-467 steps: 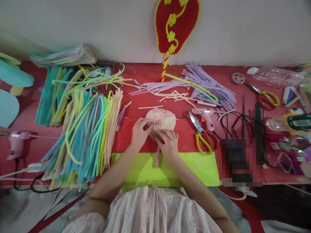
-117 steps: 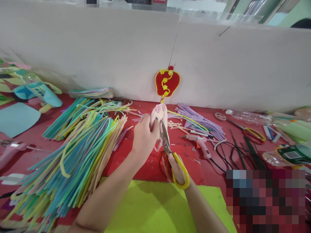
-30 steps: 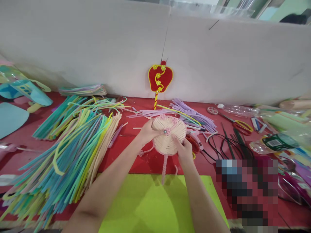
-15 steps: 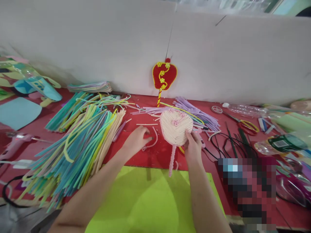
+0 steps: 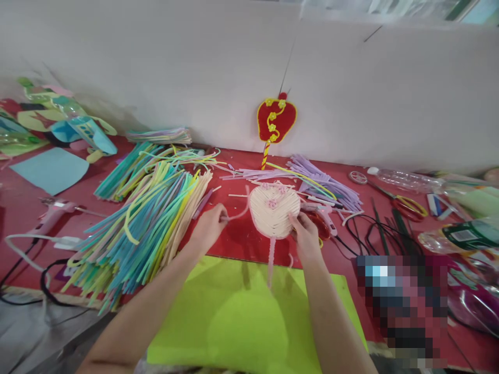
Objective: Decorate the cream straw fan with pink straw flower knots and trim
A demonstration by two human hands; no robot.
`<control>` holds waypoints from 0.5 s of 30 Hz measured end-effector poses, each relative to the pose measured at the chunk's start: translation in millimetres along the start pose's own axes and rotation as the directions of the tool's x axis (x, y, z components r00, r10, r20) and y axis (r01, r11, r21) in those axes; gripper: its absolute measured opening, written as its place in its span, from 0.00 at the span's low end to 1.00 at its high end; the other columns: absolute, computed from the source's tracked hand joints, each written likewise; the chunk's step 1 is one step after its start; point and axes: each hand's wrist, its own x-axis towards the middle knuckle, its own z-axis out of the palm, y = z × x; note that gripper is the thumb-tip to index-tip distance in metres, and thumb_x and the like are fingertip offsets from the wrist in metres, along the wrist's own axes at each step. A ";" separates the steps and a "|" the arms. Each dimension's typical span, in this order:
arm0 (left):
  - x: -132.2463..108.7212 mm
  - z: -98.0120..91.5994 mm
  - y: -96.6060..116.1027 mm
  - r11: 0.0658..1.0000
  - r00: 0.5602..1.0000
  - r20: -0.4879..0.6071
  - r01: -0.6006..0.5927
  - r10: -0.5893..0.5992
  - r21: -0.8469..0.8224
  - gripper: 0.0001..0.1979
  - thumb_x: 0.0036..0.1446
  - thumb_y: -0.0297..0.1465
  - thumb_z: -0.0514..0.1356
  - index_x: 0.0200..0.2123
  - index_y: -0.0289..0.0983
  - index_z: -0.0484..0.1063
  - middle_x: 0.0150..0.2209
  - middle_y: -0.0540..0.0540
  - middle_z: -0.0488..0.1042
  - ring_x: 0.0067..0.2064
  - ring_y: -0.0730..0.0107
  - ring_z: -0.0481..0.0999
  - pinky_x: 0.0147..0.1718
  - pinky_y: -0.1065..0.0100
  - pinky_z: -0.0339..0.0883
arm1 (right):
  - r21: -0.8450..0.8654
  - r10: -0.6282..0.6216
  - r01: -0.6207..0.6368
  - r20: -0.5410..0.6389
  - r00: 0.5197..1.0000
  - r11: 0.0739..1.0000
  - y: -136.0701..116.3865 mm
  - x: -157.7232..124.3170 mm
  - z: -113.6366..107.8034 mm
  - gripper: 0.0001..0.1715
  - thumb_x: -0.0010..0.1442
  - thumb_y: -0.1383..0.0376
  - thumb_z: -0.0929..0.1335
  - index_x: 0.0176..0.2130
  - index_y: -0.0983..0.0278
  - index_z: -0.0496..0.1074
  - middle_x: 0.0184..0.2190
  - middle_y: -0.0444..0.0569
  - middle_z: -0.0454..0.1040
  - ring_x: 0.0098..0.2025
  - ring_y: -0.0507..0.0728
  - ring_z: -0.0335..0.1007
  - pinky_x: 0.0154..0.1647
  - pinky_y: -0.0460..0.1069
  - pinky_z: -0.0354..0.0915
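My right hand [image 5: 306, 234] grips the right edge of a cream fan [image 5: 275, 215] made of pipe cleaners. The fan has a pink rim, small pink flowers near its top and a twisted pink handle [image 5: 271, 262] pointing down. Between the thumb and fingers of my left hand [image 5: 211, 224] is one end of a curved pink pipe cleaner [image 5: 240, 212]; its other end rises close to the fan's left edge. Whether it touches the fan I cannot tell. Below both hands lies a yellow-green sheet [image 5: 245, 311].
A bundle of colourful pipe cleaners [image 5: 156, 223] lies at left, beside a pink glue gun [image 5: 54, 215]. Purple pipe cleaners [image 5: 327, 179] and a red and yellow fan [image 5: 276, 122] are at the back. Right are scissors [image 5: 409, 206], black cables and plastic bottles [image 5: 463, 234].
My left hand has picked up the curved pink pipe cleaner from the red tabletop. My right hand has shifted the cream fan slightly to the left. The camera view has turned a little left.
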 end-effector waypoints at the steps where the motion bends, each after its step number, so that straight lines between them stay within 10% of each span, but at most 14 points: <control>1: 2.0 -5.2 -3.3 1.000 0.996 -0.087 0.013 -0.014 -0.014 0.03 0.52 0.26 0.57 0.33 0.38 0.67 0.31 0.47 0.74 0.34 0.67 0.74 0.35 0.66 0.66 | -0.025 0.006 -0.005 0.020 1.000 1.000 0.8 -2.3 -0.2 0.25 0.42 0.53 0.74 0.38 0.64 0.73 0.35 0.46 0.76 0.34 0.54 0.70 0.35 0.48 0.66; 6: 6.6 -27.7 -2.3 0.991 0.957 -0.281 0.034 -0.070 -0.133 0.06 0.50 0.27 0.59 0.33 0.37 0.66 0.30 0.49 0.74 0.32 0.70 0.74 0.34 0.69 0.68 | -0.274 -0.027 0.069 0.156 0.987 0.959 6.8 -13.0 12.4 0.25 0.47 0.48 0.70 0.37 0.65 0.73 0.34 0.49 0.77 0.34 0.57 0.71 0.36 0.51 0.67; 15: -18.8 -19.5 44.4 0.975 0.923 -0.320 -0.182 0.215 0.130 0.05 0.57 0.24 0.56 0.36 0.38 0.68 0.38 0.46 0.75 0.41 0.65 0.73 0.42 0.65 0.66 | -0.565 -0.237 0.276 0.144 0.961 0.778 -5.5 -21.0 23.9 0.22 0.53 0.50 0.66 0.40 0.63 0.74 0.38 0.53 0.76 0.38 0.58 0.70 0.43 0.54 0.63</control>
